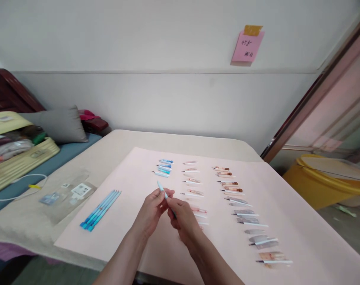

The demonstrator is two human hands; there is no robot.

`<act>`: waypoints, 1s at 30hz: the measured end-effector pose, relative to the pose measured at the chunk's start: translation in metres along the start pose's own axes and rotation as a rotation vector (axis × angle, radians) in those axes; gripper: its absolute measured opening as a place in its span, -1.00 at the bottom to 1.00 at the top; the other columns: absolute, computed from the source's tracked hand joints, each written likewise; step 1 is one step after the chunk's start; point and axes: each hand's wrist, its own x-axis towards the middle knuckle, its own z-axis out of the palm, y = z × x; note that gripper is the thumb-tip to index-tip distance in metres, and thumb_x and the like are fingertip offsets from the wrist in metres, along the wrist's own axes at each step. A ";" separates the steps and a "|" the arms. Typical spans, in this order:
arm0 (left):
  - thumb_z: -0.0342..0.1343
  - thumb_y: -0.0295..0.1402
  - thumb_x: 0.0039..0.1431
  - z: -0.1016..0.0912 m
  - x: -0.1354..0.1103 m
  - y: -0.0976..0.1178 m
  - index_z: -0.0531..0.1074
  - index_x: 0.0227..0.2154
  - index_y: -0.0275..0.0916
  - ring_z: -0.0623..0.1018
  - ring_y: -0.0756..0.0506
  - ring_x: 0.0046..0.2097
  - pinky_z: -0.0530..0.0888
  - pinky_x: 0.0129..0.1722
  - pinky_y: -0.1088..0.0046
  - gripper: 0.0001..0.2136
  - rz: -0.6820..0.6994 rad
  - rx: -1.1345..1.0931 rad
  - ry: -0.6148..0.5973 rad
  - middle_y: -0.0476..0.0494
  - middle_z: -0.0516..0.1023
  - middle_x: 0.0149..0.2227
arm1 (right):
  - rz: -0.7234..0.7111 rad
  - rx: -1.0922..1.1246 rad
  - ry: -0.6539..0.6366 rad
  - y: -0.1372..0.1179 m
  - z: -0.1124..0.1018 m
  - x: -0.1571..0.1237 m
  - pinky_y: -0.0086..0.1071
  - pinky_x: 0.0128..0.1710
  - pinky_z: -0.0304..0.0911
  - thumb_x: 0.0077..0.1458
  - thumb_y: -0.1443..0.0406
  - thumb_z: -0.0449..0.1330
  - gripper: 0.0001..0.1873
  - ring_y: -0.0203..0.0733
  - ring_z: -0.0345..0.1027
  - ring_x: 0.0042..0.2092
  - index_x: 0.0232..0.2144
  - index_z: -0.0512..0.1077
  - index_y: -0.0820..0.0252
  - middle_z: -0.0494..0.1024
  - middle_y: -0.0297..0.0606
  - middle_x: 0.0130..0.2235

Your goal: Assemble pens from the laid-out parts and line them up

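Observation:
A slim light-blue pen [160, 186] is held between both hands over the pink sheet [129, 237], its narrow end pointing up and away to the left. My left hand [152, 209] pinches its upper part. Lower down the pen, the fingers of my right hand [182, 217] are wrapped round it and hide part of the barrel. To the left lie several light-blue pens with darker blue ends [101, 209], side by side. Beyond my hands is a small group of blue pen parts [165, 168] with dark-tipped thin sticks among them.
Pinkish pen parts and thin sticks [193, 193] form a middle column, partly behind my right hand. Brown parts [230, 183] and greyish parts [247, 219] line the right. A clear plastic bag [70, 198] lies left of the sheet; a yellow bin [309, 186] stands right.

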 end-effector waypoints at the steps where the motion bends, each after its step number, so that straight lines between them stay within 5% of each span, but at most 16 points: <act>1: 0.18 -0.20 -0.04 0.000 0.000 0.000 0.47 -0.35 -0.27 0.45 -0.10 -0.18 0.35 -0.16 0.34 -0.75 0.016 0.017 0.038 -0.23 0.50 -0.22 | -0.093 -0.125 0.030 -0.001 0.000 -0.001 -0.47 -0.65 -0.24 0.02 0.09 0.11 -0.62 -0.44 -0.14 -0.64 -0.67 0.20 0.20 0.13 -0.48 -0.69; 4: 0.19 -0.21 -0.04 -0.004 0.001 0.001 0.45 -0.41 -0.26 0.43 -0.03 -0.29 0.36 -0.23 0.41 -0.79 0.122 0.091 0.161 -0.12 0.47 -0.34 | -0.333 -0.435 0.106 -0.002 0.003 -0.002 -0.45 -0.55 -0.12 0.03 0.10 0.11 -0.62 -0.39 -0.01 -0.54 -0.67 0.29 0.22 0.16 -0.44 -0.65; 6: 0.19 -0.24 -0.04 -0.008 0.002 0.003 0.41 -0.49 -0.28 0.39 0.02 -0.37 0.34 -0.29 0.47 -0.81 0.170 0.126 0.190 -0.05 0.42 -0.45 | -0.343 -0.482 0.114 0.000 0.006 -0.003 -0.45 -0.54 -0.12 0.03 0.08 0.12 -0.63 -0.39 0.00 -0.53 -0.63 0.35 0.23 0.18 -0.44 -0.64; 12: 0.16 -0.25 0.00 -0.012 0.000 0.011 0.41 -0.37 -0.31 0.35 0.04 -0.50 0.29 -0.43 0.46 -0.79 0.054 0.051 0.010 -0.11 0.46 -0.43 | 0.273 0.223 -0.213 -0.001 0.000 -0.002 -0.51 -0.68 -0.37 0.08 -0.07 -0.02 -0.52 -0.50 -0.32 -0.69 -0.40 0.35 0.23 0.14 -0.53 -0.68; 15: 0.17 -0.27 -0.01 -0.011 0.000 0.013 0.40 -0.26 -0.32 0.36 0.05 -0.51 0.29 -0.41 0.45 -0.73 0.013 0.026 -0.013 -0.19 0.51 -0.36 | 0.394 0.413 -0.307 -0.005 -0.004 -0.003 -0.53 -0.70 -0.43 0.10 -0.02 0.01 -0.60 -0.52 -0.40 -0.70 -0.41 0.31 0.22 0.11 -0.57 -0.69; 19: 0.21 -0.29 -0.06 -0.008 -0.002 0.013 0.39 -0.33 -0.29 0.41 0.01 -0.44 0.27 -0.43 0.48 -0.75 0.014 0.006 -0.016 -0.20 0.52 -0.34 | 0.282 0.245 -0.166 -0.003 -0.001 -0.004 -0.52 -0.70 -0.40 0.07 0.07 0.08 -0.69 -0.51 -0.33 -0.71 -0.44 0.31 0.21 0.14 -0.56 -0.71; 25: 0.22 -0.24 -0.09 -0.010 -0.003 0.007 0.38 -0.49 -0.27 0.38 0.03 -0.42 0.34 -0.31 0.45 -0.79 0.124 0.092 0.156 -0.03 0.42 -0.47 | -0.181 -0.350 0.034 0.001 0.004 -0.003 -0.50 -0.62 -0.15 0.02 0.13 0.12 -0.65 -0.44 -0.01 -0.61 -0.66 0.31 0.24 0.20 -0.46 -0.70; 30: 0.24 -0.28 -0.14 -0.014 0.000 0.007 0.42 -0.42 -0.29 0.34 0.06 -0.53 0.31 -0.42 0.46 -0.77 0.086 0.097 0.126 -0.05 0.45 -0.50 | 0.149 0.001 -0.111 -0.002 0.003 -0.007 -0.50 -0.68 -0.32 0.03 0.02 0.07 -0.64 -0.49 -0.24 -0.69 -0.42 0.37 0.21 0.16 -0.54 -0.70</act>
